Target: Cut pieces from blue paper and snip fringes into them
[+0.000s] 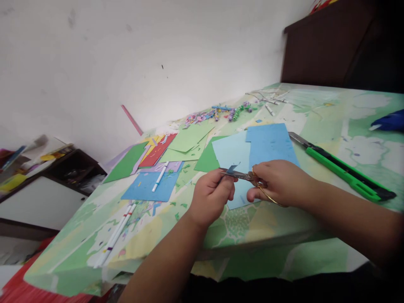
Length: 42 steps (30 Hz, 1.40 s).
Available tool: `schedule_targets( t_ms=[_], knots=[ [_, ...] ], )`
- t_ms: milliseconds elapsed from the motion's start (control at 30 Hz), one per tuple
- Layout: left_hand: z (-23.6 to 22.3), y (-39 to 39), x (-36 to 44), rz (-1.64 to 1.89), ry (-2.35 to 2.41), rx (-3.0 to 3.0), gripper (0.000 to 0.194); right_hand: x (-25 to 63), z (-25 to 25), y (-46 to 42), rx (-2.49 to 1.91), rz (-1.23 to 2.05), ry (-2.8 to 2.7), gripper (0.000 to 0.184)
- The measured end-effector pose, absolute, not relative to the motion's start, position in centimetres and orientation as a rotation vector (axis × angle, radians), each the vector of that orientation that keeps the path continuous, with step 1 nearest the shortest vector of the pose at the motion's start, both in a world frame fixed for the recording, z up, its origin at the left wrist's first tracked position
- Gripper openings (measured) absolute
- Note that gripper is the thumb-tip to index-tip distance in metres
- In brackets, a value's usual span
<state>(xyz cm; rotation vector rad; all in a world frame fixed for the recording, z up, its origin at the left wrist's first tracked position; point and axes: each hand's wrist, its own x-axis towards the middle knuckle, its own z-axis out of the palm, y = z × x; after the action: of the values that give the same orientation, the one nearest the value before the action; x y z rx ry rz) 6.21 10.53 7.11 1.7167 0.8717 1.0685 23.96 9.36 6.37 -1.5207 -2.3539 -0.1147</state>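
Observation:
Low over the near side of the table, my right hand [284, 183] is closed on a pair of scissors [244, 176], with gold-coloured handle loops around the fingers. The blades point left toward my left hand [208, 195]. Pinched in that hand's thumb and fingers is a small blue foam piece [232, 168], which lies at the scissor blades; its lower part is hidden by the fingers. Beneath and behind both hands lie a light blue sheet [232, 147] and a darker blue sheet [270, 145] that overlaps it.
A green box cutter [344, 166] lies at right, blade out. Green sheets [192, 136], a red sheet [159, 150] and another blue sheet [148, 187] spread leftward. White pens [118, 229] lie near the left edge. Colourful scraps [202, 117] line the wall side. A blue object [389, 120] sits far right.

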Motion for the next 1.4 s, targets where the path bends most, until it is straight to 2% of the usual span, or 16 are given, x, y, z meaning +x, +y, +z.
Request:
schedule_targets(
  t_ms=[500, 800, 1067, 1400],
  knots=[
    [7.3, 10.4, 6.2, 1.076, 0.801, 1.684, 0.016, 24.2, 6.4, 9.4, -1.521, -0.136, -2.333, 0.058],
    [7.6, 11.3, 6.4, 1.014, 0.822, 1.538, 0.017, 24.0, 7.1, 9.8, -1.643, 0.143, -2.357, 0.045],
    [7.8, 12.5, 6.0, 1.185, 0.702, 1.292, 0.011, 24.5, 6.8, 10.4, -1.63, 0.212, -2.381, 0.043],
    [7.9, 12.3, 6.2, 1.033, 0.812, 1.548, 0.017, 24.4, 6.1, 10.4, -1.532, 0.274, -2.388, 0.043]
  ],
)
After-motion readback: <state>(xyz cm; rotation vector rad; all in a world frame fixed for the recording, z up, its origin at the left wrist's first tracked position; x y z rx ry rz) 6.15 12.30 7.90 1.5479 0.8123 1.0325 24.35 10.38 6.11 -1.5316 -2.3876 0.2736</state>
